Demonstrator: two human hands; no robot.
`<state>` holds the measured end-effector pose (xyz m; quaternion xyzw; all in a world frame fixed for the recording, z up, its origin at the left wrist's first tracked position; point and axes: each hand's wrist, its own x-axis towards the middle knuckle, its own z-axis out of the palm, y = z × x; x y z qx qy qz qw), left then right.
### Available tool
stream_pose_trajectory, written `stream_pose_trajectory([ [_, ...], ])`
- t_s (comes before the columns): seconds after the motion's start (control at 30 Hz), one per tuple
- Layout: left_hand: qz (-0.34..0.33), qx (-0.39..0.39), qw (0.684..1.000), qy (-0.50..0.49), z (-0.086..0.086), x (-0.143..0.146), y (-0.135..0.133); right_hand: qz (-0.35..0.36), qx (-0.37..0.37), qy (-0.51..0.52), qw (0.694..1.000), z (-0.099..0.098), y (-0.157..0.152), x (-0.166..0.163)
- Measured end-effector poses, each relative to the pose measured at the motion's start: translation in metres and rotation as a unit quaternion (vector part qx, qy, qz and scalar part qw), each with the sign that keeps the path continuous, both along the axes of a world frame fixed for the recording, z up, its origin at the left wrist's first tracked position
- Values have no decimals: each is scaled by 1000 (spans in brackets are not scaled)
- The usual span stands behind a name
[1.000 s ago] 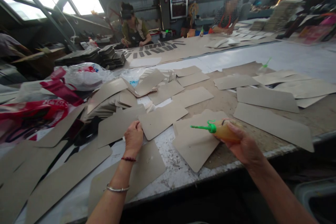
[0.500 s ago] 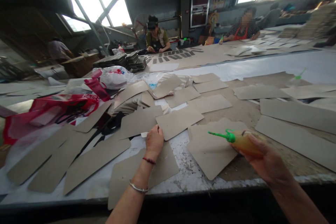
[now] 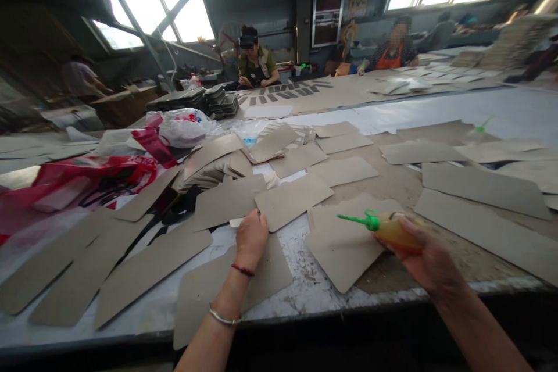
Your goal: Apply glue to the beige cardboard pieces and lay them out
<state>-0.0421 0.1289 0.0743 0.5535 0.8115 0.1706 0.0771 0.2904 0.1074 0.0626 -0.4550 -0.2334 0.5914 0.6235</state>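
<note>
My right hand (image 3: 429,261) is wrapped round a squeeze glue bottle (image 3: 396,232) of amber liquid. Its long green nozzle points left, over a grey-brown cardboard sheet (image 3: 344,253) lying near the table's front edge. My left hand (image 3: 251,238), with a red bead bracelet and a silver bangle at the wrist, is closed at the left edge of another cardboard sheet (image 3: 294,200). The fingertips are turned away, so what they pinch, if anything, is hidden. A small white piece (image 3: 236,222) shows beside this hand. Under the left wrist lies a further cardboard sheet (image 3: 203,288).
Several cardboard sheets (image 3: 152,276) spread across the table. Plastic bags (image 3: 183,128) and a red bag (image 3: 100,177) lie at the left, beside a cardboard stack (image 3: 218,171). A second green-tipped bottle (image 3: 477,132) stands back right. Two people (image 3: 257,64) sit across the table.
The whole view has shifted slightly, so things appear a little further left. Both hands keep nearly the same places over the table, the right still holding the glue bottle.
</note>
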Motion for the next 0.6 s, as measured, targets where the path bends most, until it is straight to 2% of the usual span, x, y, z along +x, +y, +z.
stream_pose_trajectory([
  [0.13,-51,62,997,11,5,14,-23,1,22,2,1000,11,-3,-6],
  [0.23,-149,137,979,-14,-5,46,-60,-13,25,-30,999,19,-8,-11],
  [0.3,-271,249,930,-9,-17,76,-86,-33,31,-87,995,24,-13,-11],
  [0.37,-346,277,896,28,-29,104,-105,-40,43,-163,985,28,-19,-8],
  [0.47,-401,286,866,82,-45,129,-111,-43,55,-243,967,33,-29,1],
  [0.6,-406,304,857,92,-56,128,-97,-49,52,-265,962,34,-37,14],
])
